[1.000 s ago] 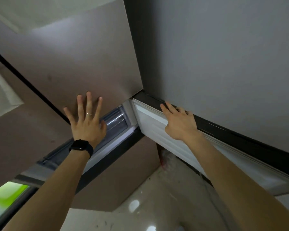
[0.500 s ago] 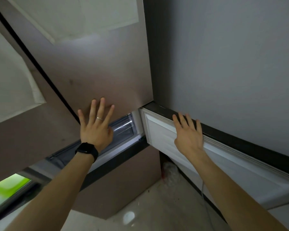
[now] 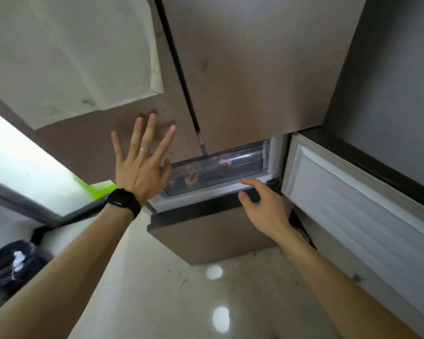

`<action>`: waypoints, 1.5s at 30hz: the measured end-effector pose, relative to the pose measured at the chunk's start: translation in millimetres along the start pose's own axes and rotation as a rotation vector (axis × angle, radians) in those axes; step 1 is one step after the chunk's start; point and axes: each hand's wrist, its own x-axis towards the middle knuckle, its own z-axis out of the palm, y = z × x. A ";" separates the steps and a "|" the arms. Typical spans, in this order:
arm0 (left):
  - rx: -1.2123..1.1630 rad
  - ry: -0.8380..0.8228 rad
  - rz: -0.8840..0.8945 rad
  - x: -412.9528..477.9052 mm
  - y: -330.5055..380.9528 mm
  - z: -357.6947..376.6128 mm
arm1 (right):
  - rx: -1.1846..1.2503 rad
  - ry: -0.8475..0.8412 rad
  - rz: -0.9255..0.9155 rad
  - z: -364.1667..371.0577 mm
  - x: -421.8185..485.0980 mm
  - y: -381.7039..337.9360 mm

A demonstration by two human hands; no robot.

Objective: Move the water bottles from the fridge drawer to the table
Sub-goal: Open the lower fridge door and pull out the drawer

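Black bag point(image 3: 12, 263) at lower left, glossy pale floor point(image 3: 171, 309) with light spots; bright window point(image 3: 27, 167) at left

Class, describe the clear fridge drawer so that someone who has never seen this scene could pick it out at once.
Start at the tall brown fridge. Below its two upper doors, left of the open white-lined door, sits the drawer. It alone is see-through, with red-and-white labels showing inside.

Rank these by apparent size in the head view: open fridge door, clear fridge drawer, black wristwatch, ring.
1. open fridge door
2. clear fridge drawer
3. black wristwatch
4. ring
The door also runs closest to the camera, which exaggerates its lead.
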 end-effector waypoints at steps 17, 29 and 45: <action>0.101 0.259 0.127 4.3 -38.4 62.9 | 1.224 -0.048 0.573 158.3 163.3 34.1; 0.097 0.205 0.113 1.6 -37.4 62.4 | 1.474 0.045 0.594 164.4 182.5 21.5; 0.094 0.230 0.145 -0.6 -41.6 76.1 | 1.205 0.046 0.617 162.9 163.3 28.0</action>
